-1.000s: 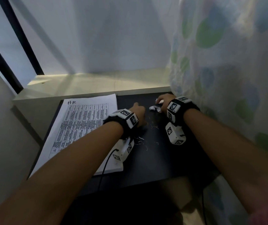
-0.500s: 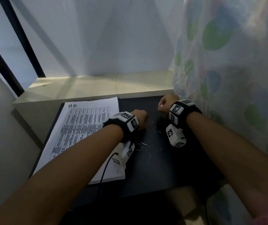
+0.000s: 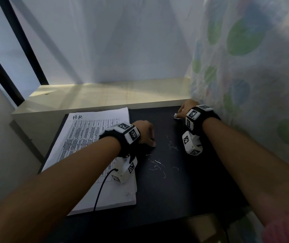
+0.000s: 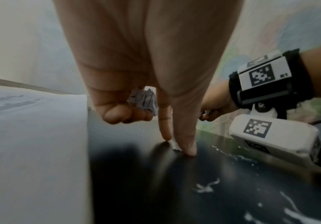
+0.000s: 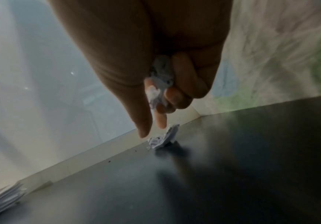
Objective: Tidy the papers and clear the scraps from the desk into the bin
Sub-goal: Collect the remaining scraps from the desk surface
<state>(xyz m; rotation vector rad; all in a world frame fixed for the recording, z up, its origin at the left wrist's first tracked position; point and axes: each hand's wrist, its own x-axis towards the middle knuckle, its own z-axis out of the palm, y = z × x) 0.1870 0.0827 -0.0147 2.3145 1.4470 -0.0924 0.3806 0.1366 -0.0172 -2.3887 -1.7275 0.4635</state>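
Black desk (image 3: 184,190) fills the lower centre of the head view. Stack of printed papers (image 3: 87,155) lies flat on its left part, topmost sheet marked "H-R" at its upper edge.

Left hand (image 3: 144,132) sits at centre frame, just right of the stack. In the left wrist view, the outer fingers (image 4: 115,112) are curled into the palm round a crumpled paper scrap (image 4: 144,101); forefinger and thumb reach down, tips on the desk, with a small white shred (image 4: 175,146) between them.

Right hand (image 3: 186,109) is at the desk's far right corner, upper right of centre, beside a spotted curtain (image 3: 254,67). In the right wrist view its curled fingers (image 5: 182,94) hold a wad of crumpled scraps (image 5: 161,75) against the palm; thumb and forefinger point down, tips apart, just above a torn piece (image 5: 163,139) lying on the desk near its back edge. Whether they touch it cannot be told.

Thin white shreds (image 3: 157,163) lie scattered on the desk between the two wrists, lower centre of the head view. Pale ledge (image 3: 105,95) runs behind the desk, above the papers.
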